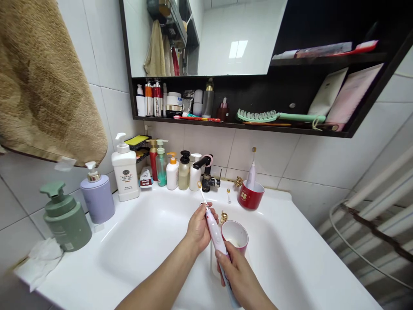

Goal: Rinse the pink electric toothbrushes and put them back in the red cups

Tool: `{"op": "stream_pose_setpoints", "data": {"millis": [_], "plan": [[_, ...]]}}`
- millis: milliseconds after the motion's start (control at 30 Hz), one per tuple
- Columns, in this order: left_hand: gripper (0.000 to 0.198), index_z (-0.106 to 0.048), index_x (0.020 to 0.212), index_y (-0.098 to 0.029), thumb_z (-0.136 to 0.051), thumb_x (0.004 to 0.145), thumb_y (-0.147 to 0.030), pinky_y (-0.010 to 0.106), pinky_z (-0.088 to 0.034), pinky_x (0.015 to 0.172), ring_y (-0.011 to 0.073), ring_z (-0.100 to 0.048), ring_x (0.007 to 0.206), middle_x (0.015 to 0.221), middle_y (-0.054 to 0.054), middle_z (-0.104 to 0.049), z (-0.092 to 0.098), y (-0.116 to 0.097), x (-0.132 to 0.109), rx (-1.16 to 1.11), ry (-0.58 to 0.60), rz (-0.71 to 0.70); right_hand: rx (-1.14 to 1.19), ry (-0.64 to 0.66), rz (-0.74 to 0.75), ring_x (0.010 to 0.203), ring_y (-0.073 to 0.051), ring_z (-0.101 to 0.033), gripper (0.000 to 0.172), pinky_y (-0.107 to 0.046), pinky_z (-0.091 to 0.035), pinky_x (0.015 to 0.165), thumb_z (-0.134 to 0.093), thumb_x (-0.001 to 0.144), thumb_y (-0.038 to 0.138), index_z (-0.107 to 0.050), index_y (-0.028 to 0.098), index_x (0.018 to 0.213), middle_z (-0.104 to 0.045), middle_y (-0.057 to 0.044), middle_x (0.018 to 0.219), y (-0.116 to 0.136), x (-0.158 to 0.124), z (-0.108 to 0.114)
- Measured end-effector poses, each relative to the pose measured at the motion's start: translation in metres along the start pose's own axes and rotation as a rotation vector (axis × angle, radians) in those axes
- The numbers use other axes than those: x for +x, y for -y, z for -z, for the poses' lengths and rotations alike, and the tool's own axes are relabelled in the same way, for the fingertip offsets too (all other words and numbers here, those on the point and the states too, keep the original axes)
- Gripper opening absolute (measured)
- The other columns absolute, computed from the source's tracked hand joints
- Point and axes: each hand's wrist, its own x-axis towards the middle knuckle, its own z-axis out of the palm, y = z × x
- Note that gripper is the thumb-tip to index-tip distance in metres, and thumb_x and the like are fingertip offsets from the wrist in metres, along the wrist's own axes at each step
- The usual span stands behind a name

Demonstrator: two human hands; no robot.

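Over the sink basin, a pale pink electric toothbrush slants up and away, its brush head pointing towards the tap. My left hand is closed around its upper end, fingers near the neck. Lower down, my right hand grips the handle, thumb on top. A red cup with a white inside stands in the basin just right of the toothbrush, partly behind it. Behind my hands, a small loose brush head lies on the sink's back ledge. To its right, a second red cup holds another electric toothbrush.
The white sink has a black tap at the back. Several pump bottles line its left rear edge, with a green one nearest. Above hang a mirror cabinet and a brown towel. White pipes run at right.
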Motion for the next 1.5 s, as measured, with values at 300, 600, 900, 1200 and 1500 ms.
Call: {"op": "stream_pose_setpoints", "data": {"millis": [300,600,900,1200,1500], "plan": [[0.014,-0.042,0.073,-0.016,-0.041,0.069,-0.03,0.016,-0.029,0.043,0.0034,-0.038,0.039,0.046,-0.006,-0.038,-0.002,0.003,-0.005,0.057,0.035,0.067,0.056,0.105,0.042,0.045,-0.008,-0.043,0.018,-0.021,-0.036,0.045,-0.04,0.067,0.035,-0.038,0.016,0.067,-0.044,0.004,0.052,-0.005,-0.002,0.001],[0.031,-0.045,0.074,-0.012,-0.032,0.07,-0.04,0.022,-0.034,0.051,0.0104,-0.049,0.051,0.053,0.002,-0.05,-0.004,0.013,-0.018,0.263,0.087,0.25,0.154,0.015,0.037,0.043,-0.009,-0.043,0.027,-0.022,-0.033,0.042,-0.037,0.067,0.042,-0.043,0.016,0.071,-0.048,0.003,0.05,0.003,-0.001,0.008],[0.032,-0.045,0.068,-0.013,-0.038,0.065,-0.044,0.018,-0.027,0.04,0.006,-0.041,0.039,0.048,-0.002,-0.044,-0.003,0.018,-0.027,0.351,0.155,0.3,0.15,-0.401,0.104,0.058,-0.012,-0.049,0.03,-0.022,-0.037,0.048,-0.042,0.062,0.042,-0.051,0.015,0.072,-0.055,-0.002,0.066,0.027,0.026,0.049],[0.036,-0.043,0.064,-0.013,-0.034,0.065,-0.048,0.019,-0.024,0.039,0.0063,-0.038,0.035,0.044,-0.002,-0.044,0.005,0.022,-0.032,0.44,0.112,0.331,0.19,-0.52,0.142,0.042,-0.007,-0.044,0.021,-0.021,-0.036,0.042,-0.053,0.054,0.028,-0.045,0.016,0.07,-0.049,0.005,0.049,0.032,0.067,0.044],[0.036,-0.043,0.064,-0.013,-0.032,0.066,-0.047,0.019,-0.021,0.039,0.0059,-0.036,0.034,0.042,-0.003,-0.04,0.005,0.023,-0.019,0.329,-0.055,0.379,-0.005,-0.559,0.008,0.047,-0.008,-0.048,0.018,-0.023,-0.041,0.047,-0.043,0.066,0.029,-0.049,0.013,0.071,-0.052,0.001,0.056,0.035,0.136,0.055]]}}
